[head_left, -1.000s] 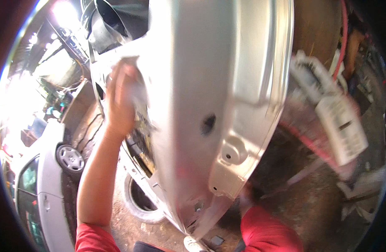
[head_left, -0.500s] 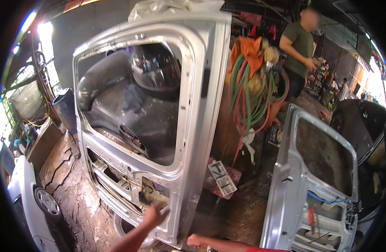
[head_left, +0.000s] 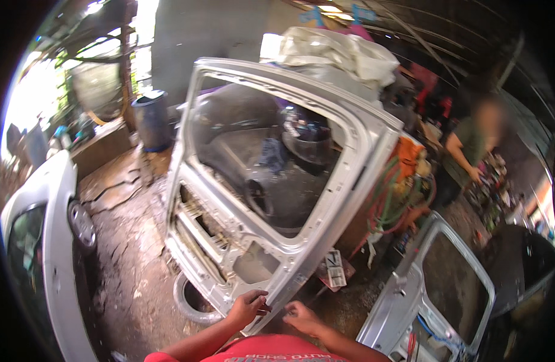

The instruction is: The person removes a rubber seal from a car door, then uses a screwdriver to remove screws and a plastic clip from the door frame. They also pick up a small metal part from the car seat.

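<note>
A bare silver car door [head_left: 356, 157] stands upright in front of me, stripped to its metal shell with an empty window frame. My left hand [head_left: 247, 306] grips its lower edge near the bottom corner. My right hand [head_left: 301, 315] sits just right of that corner with fingers curled, close to the edge; whether it holds the door I cannot tell. A tyre [head_left: 190, 298] lies on the ground under the door's lower left part.
A second silver door [head_left: 434, 301] leans at the lower right. A white car [head_left: 54, 241] stands at the left. Another person [head_left: 470, 151] works at a cluttered bench at the right. Hoses [head_left: 392, 199], a dark barrel [head_left: 151, 120] and piled car parts surround the door. The ground is cracked earth.
The door filled the view close up a second ago, my left hand high on it. It now stands farther off and upright, with both hands down at its bottom corner.
</note>
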Motion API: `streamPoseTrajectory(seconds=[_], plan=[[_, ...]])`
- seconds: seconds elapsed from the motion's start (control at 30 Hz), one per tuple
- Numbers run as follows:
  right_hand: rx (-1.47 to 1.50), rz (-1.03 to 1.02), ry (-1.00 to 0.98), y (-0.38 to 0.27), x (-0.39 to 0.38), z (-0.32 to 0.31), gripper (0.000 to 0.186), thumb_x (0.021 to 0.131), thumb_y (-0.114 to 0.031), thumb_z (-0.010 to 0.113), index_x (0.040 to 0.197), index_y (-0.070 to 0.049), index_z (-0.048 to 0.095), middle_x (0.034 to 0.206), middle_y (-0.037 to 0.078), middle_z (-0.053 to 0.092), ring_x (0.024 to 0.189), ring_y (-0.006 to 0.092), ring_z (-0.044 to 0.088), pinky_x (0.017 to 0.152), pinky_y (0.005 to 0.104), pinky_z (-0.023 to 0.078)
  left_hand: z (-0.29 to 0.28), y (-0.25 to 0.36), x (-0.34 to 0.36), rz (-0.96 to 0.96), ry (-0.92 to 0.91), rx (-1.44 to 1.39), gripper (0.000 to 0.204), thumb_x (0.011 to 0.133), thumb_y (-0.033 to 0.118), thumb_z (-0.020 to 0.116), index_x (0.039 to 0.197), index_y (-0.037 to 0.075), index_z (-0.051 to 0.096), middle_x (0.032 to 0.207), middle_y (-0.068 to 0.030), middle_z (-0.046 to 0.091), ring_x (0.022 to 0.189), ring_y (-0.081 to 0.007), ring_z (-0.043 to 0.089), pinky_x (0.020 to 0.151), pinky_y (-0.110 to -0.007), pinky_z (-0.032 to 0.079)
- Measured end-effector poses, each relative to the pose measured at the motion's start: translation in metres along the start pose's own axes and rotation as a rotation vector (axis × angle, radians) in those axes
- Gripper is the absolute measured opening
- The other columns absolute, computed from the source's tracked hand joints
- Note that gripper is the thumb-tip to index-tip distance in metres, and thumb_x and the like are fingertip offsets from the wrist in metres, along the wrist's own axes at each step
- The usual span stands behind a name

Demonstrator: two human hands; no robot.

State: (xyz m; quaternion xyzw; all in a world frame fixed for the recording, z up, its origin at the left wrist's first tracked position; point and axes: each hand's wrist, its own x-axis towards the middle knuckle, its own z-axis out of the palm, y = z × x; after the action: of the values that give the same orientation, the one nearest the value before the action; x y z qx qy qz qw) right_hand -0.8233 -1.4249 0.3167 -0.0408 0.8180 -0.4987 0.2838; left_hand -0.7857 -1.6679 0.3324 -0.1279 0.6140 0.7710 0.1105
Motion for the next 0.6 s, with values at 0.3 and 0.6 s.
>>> streamPoseTrajectory(seconds=[0.3,0.6], plan=[[-0.277,0.103,-0.198,0.044,-0.025,-0.020,0.027,0.094,-0.021,0.078,0.115,-0.004,0.082,0.092,0.006,0.080,0.086,0.0128,0.073,0.081,0.0312,0.058,-0.071,-0.053,-0.040,-0.141,0.041,0.236,0.032,0.104,0.024,0.072,0.130,0.004,0.069,0.099,-0.0046,0.072,0.082,-0.0123,0.064,0.072,-0.029,0.053],[-0.238,-0.207,-0.184,-0.095,-0.022,0.014,0.013,0.092,-0.006,0.076,0.104,-0.002,0.074,0.084,0.003,0.074,0.070,0.0094,0.065,0.061,0.0243,0.051,-0.052,-0.018,-0.048,0.364,-0.230,0.419,0.026,0.101,0.025,0.074,0.122,0.008,0.072,0.108,-0.0098,0.075,0.102,-0.0207,0.070,0.094,-0.039,0.055]])
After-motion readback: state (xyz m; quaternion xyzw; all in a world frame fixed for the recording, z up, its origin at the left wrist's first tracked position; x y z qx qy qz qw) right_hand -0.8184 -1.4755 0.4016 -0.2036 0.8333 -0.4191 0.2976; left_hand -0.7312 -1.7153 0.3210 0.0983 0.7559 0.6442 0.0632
